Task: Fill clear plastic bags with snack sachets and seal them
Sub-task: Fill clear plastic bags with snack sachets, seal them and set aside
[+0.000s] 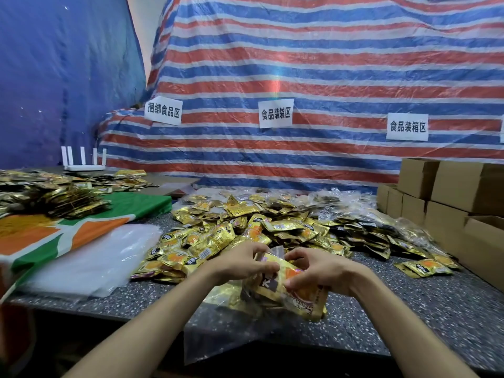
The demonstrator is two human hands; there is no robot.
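A clear plastic bag (297, 298) stuffed with gold snack sachets lies near the front of the speckled table (425, 306). My left hand (240, 261) pinches the bag's top edge from the left. My right hand (321, 271) grips the same edge from the right, fingers curled over the opening. A big loose heap of gold sachets (245, 227) spreads just behind both hands. Another empty clear bag (215, 334) hangs over the table's front edge below my forearms.
A stack of empty clear bags (92, 263) lies at the left on a green and orange cloth (68, 230). Filled bags (376, 225) pile at the right, beside brown cardboard boxes (450, 203). More sachets (54, 195) and a white router (83, 162) sit at the back left.
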